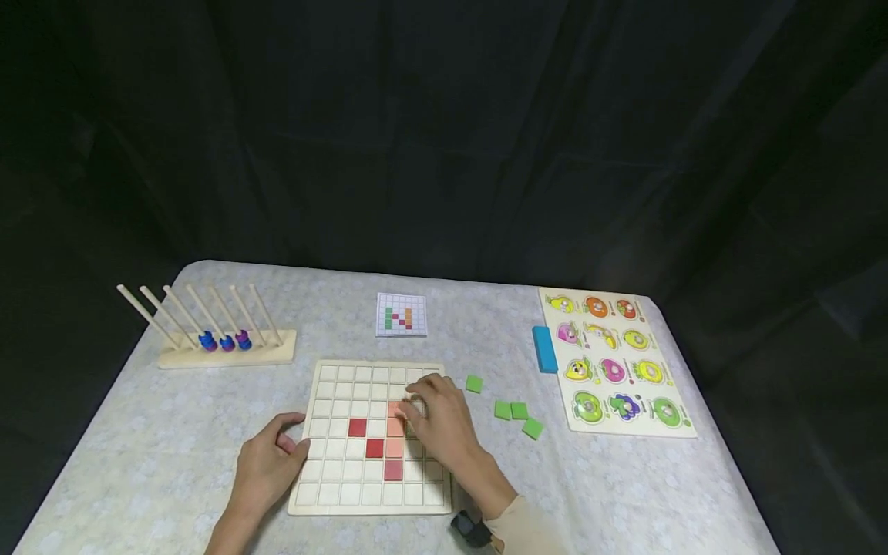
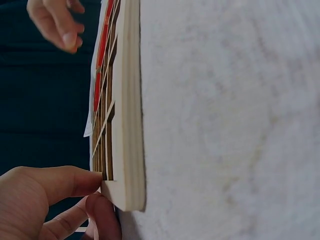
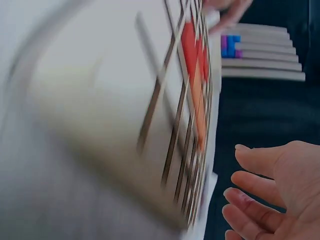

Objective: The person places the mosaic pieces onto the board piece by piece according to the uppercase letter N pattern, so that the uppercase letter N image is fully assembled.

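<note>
A wooden grid board (image 1: 371,509) lies flat on the table. In its cells sit red tiles (image 1: 357,427) in a diagonal and a column of orange tiles (image 1: 394,448). My left hand (image 1: 269,462) holds the board's left edge; in the left wrist view one fingertip (image 2: 92,182) lies on the frame near the corner, another digit against its side. Over the upper end of the orange column is my right hand (image 1: 440,420), thumb and fingers apart. In the right wrist view nothing shows between the fingers (image 3: 250,207) of that hand.
Several green tiles (image 1: 502,409) lie right of the board. Behind it is a pattern card (image 1: 401,327) with coloured squares. A peg stand (image 1: 277,356) with blue and purple pieces stands at left. At right, a blue block (image 1: 544,350) touches a fruit puzzle (image 1: 631,426).
</note>
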